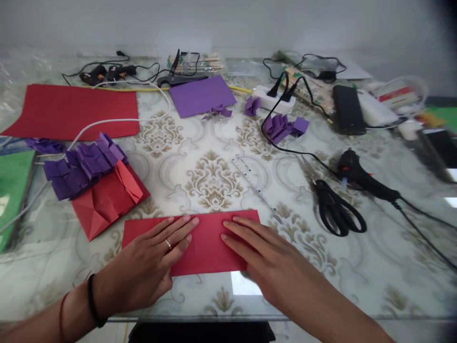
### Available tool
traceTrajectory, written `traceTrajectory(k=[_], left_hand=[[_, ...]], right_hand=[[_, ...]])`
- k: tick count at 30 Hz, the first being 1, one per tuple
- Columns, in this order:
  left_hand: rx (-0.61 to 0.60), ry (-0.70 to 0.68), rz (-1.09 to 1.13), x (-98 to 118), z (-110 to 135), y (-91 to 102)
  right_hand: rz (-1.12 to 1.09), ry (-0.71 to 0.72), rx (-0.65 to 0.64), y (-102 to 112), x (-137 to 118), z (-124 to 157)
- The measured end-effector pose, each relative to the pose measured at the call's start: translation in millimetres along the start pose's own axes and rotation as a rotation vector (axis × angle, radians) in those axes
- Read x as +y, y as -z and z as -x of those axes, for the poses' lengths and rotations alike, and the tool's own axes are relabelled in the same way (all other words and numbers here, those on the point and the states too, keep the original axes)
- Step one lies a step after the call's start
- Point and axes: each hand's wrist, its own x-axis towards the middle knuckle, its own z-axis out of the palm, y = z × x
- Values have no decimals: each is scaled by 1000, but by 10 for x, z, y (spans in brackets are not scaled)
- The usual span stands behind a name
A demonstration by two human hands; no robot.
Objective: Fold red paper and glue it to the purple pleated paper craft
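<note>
A folded red paper strip lies flat near the table's front edge. My left hand rests on its left half, fingers stretched flat, a ring on one finger. On its right half lies my right hand, fingers also flat and pointing left. The fingertips of both hands nearly meet at the paper's middle. Neither hand grips anything.
Folded red and purple paper pieces sit at left, a red sheet and purple sheet behind. A clear ruler, black scissors and a glue gun with cable lie right. A power strip sits at back.
</note>
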Motion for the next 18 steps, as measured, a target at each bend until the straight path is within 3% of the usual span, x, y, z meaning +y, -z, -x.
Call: traceTrajectory(k=[2,7,13,18], left_hand=[[22,-3,10,-7,6,-8],[58,-1,17,-5,5,-4],[52,20,-12,-6,20,2],[50,19,-29,-9,35,-5]], right_hand=[[28,-51,41,-4,-136,-112],[43,-206,0,-83,-390,-298],[-15,-249,106,-259,-424,-219],[-24,-233,101,-283,-408,-194]])
